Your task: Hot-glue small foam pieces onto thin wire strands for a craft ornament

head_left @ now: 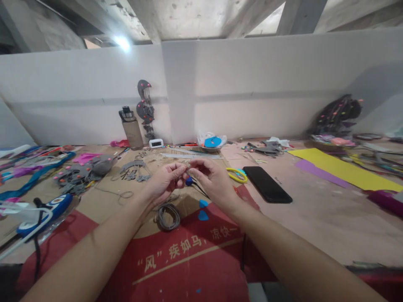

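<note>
My left hand (168,181) and my right hand (210,179) meet above the cardboard, thumbs and fingers pinched together. Whatever lies between their fingertips is too small to make out. Just below the fingertips shows a small blue-tipped object (189,181) with dark cords running toward my right wrist; I cannot tell if it is touched. A coil of grey cord (168,217) lies under my left wrist. Two small blue cut-out pieces (203,215) rest on the red printed cardboard (189,268) below my right hand.
A black phone (267,184) and a yellow ring (236,176) lie right of my hands. Grey felt pieces (85,172) and a blue power strip (47,214) are at left. A bottle (131,129) stands by the wall. Yellow sheets (346,170) lie at right.
</note>
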`<state>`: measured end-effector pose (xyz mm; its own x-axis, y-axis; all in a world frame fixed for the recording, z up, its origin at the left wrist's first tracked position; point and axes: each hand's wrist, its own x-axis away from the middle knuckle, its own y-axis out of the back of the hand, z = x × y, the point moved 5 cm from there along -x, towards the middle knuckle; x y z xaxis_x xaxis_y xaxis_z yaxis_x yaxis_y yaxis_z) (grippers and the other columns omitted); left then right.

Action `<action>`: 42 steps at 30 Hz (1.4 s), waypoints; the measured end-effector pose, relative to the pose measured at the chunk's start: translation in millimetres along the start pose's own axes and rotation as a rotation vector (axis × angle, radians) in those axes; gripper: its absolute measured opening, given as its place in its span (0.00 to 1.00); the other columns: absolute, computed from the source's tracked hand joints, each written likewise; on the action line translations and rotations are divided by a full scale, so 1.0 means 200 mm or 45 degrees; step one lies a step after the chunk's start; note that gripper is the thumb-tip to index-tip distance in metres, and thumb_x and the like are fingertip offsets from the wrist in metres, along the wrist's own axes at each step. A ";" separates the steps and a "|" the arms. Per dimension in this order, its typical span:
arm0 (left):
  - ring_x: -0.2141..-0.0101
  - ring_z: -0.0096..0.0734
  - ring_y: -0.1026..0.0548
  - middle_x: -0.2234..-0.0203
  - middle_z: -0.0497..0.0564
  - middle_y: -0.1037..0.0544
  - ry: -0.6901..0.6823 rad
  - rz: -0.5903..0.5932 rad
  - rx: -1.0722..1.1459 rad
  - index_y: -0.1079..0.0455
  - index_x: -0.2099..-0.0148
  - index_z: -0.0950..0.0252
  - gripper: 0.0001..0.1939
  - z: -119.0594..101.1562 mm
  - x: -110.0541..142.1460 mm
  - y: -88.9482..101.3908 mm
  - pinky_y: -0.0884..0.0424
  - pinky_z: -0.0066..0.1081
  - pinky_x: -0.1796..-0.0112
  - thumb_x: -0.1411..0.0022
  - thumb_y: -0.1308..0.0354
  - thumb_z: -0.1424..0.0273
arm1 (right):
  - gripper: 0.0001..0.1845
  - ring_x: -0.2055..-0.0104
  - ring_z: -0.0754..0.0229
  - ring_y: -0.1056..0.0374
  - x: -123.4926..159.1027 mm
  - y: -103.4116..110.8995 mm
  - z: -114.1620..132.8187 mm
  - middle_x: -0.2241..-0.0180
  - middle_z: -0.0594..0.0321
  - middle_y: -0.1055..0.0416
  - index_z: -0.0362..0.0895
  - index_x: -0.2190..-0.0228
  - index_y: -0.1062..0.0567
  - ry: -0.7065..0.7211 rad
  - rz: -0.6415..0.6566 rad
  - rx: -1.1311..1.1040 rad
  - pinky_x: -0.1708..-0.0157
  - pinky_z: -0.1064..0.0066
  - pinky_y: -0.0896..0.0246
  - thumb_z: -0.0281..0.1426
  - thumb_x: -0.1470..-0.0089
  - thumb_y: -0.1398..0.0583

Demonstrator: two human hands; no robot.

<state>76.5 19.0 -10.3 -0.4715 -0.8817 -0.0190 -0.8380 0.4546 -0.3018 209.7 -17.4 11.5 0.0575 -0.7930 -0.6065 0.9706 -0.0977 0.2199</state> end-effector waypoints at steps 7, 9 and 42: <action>0.82 0.16 0.36 0.79 0.46 0.29 0.030 0.087 0.004 0.35 0.72 0.68 0.16 0.04 0.00 -0.02 0.41 0.20 0.78 0.51 0.33 0.63 | 0.07 0.63 0.61 0.32 -0.01 0.00 0.01 0.67 0.62 0.26 0.45 0.68 0.26 0.047 0.075 0.211 0.61 0.68 0.39 0.31 0.44 0.44; 0.82 0.16 0.36 0.79 0.47 0.29 0.046 0.092 -0.011 0.34 0.72 0.68 0.16 0.05 0.00 -0.01 0.39 0.21 0.78 0.51 0.33 0.63 | 0.08 0.64 0.61 0.33 -0.01 -0.01 0.02 0.68 0.62 0.27 0.45 0.69 0.27 0.086 0.097 0.268 0.62 0.69 0.40 0.31 0.42 0.46; 0.81 0.19 0.33 0.81 0.47 0.28 -0.049 0.061 -0.102 0.30 0.74 0.69 0.15 -0.01 0.01 0.01 0.40 0.21 0.77 0.55 0.31 0.64 | 0.05 0.62 0.60 0.32 0.00 0.00 0.07 0.66 0.60 0.27 0.46 0.67 0.26 0.173 0.098 0.237 0.61 0.67 0.39 0.30 0.45 0.43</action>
<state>73.0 19.6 -9.0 -0.5021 -0.8621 -0.0683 -0.8348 0.5037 -0.2224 207.3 -25.6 21.4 0.1730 -0.7153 -0.6770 0.9032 -0.1590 0.3987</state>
